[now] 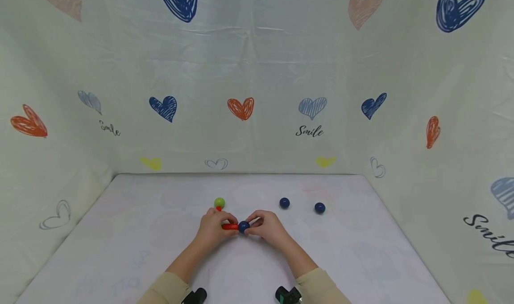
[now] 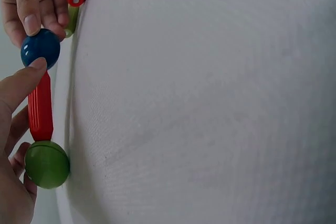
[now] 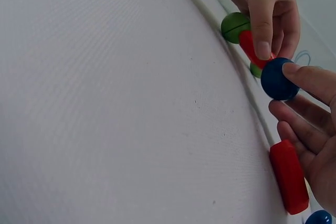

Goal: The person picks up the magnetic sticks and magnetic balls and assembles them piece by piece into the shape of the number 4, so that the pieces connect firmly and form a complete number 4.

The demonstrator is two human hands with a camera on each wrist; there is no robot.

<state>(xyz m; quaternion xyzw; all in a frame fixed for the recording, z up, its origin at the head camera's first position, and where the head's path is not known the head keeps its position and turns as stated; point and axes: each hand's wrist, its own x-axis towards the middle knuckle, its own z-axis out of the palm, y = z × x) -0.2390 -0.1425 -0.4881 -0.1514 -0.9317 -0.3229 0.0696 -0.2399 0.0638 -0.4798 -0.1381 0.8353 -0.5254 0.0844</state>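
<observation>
Blue ball (image 2: 42, 47), glossy, against ridged rod (image 2: 41, 108)

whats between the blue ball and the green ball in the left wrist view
A red stick runs from the blue ball to the green ball in the left wrist view.

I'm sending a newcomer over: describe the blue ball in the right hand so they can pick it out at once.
On the white table, find the left hand gripping a red stick. At that stick's right end is a glossy blue ball, pinched by the right hand. Unlike the two blue balls lying farther back to the right, this one is held.
</observation>
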